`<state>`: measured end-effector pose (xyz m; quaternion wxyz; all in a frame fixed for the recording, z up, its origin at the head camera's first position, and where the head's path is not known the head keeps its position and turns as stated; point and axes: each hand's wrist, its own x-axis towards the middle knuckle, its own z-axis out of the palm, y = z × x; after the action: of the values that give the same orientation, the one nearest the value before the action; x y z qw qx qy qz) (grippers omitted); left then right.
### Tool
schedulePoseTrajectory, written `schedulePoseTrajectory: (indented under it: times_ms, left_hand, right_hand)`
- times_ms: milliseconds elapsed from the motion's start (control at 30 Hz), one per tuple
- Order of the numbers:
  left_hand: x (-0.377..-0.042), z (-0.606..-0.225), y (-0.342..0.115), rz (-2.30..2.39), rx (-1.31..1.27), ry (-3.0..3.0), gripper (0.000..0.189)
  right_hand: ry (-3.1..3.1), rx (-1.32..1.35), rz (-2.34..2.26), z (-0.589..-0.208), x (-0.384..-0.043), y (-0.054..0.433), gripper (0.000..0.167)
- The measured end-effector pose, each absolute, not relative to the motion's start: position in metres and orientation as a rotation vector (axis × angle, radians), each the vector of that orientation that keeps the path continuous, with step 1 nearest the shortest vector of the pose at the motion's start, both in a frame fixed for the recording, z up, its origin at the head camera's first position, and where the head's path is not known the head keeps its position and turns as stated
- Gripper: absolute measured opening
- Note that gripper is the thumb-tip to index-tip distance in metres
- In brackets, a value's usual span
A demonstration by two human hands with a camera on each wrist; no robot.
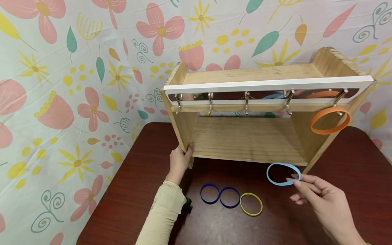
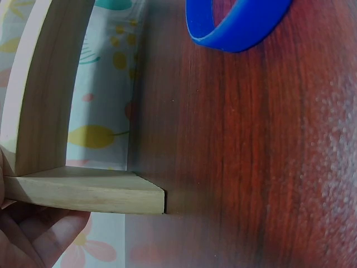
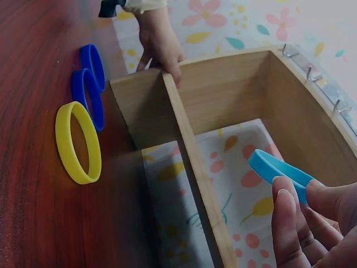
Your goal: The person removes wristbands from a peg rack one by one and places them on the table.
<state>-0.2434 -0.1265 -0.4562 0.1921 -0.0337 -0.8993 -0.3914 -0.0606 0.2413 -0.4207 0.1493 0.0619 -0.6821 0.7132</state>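
A light blue wristband [image 1: 283,184] is pinched between the thumb and fingers of my right hand [image 1: 326,200], in front of the shelf's lower right corner. My left hand [image 1: 179,161] grips the lower left side of the wooden shelf [image 1: 245,137]; in the left wrist view its fingers [image 2: 58,237] lie against the wood. Along the shelf's front runs a white rail [image 1: 232,85] with several metal hooks [image 1: 246,102]. An orange wristband [image 1: 330,130] hangs from the rightmost hook. On the table lie two dark blue wristbands [image 1: 229,206] and a yellow wristband [image 1: 251,214] in a row.
The shelf stands on a dark red wooden table [image 1: 131,190]. Behind it and to the left hangs a flower-patterned cloth [image 1: 101,85]. The shelf's raised side panels frame its top board [image 1: 254,73].
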Motion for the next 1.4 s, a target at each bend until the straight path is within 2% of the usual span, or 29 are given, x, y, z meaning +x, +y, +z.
schedulePoseTrajectory:
  times_ms: [700, 1400]
  left_hand:
    - [-0.244, -0.456, -0.127, -1.105, -0.091, -2.533, 0.031]
    - [-0.244, -0.457, -0.127, -1.082, -0.084, -2.533, 0.034]
  right_hand:
    - [-2.122, 0.101, 2.015, -0.435, -0.053, 0.245, 0.027]
    - [-2.453, -0.05, 1.788, -0.462, -0.045, 0.248, 0.017]
